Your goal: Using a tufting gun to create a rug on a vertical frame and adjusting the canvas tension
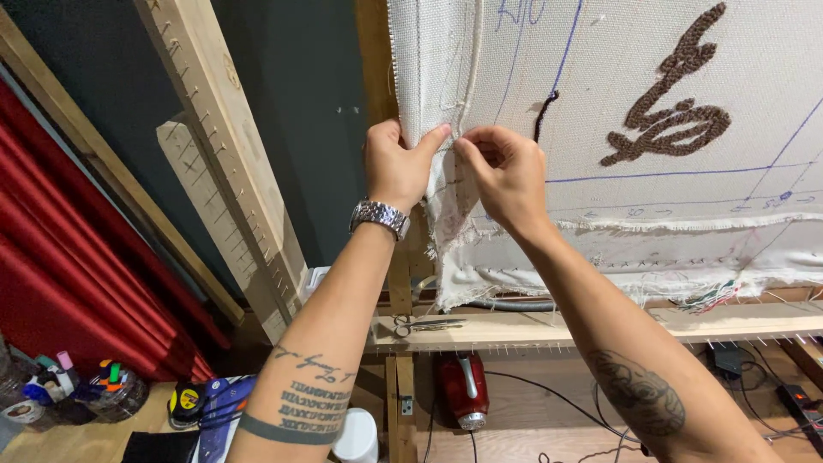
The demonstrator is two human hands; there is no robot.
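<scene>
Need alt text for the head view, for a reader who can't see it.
Both hands pinch the left edge of a white tufting cloth stretched on a wooden frame: left hand beside right hand. Brown tufted yarn curls upper right; scissors lie on the frame's lower rail.

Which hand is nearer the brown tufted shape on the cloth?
Right. The right hand pinches the cloth edge left of the brown tufted shape; the left hand grips farther left.

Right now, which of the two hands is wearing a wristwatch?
The left hand: a silver metal watch sits on its wrist. The right hand has a bare wrist.
</scene>
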